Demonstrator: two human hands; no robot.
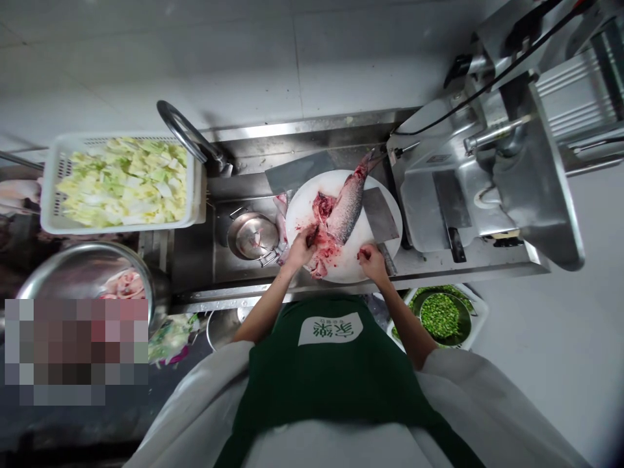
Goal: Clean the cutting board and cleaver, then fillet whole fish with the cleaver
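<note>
A grey, scaly fish (347, 208) lies slantwise on a round white cutting board (351, 266), its tail toward the back wall. Dark red, bloody innards (324, 207) spill out beside its belly. My left hand (304, 244) is closed at the bloody front end of the fish, its fingertips in the red mess; what they pinch is not clear. Close to the board's front edge, my right hand (371, 261) has its fingers curled together, with any held thing too small to name. A cleaver (381, 214) rests on the board right of the fish, its handle beside my right hand.
Left of the board, a metal pot (252, 235) sits in the sink under a curved faucet (180, 127). Farther left are a white basket of chopped cabbage (127, 185) and a large steel bowl (82, 266). A slicing machine (526, 156) and another cleaver (451, 201) stand right.
</note>
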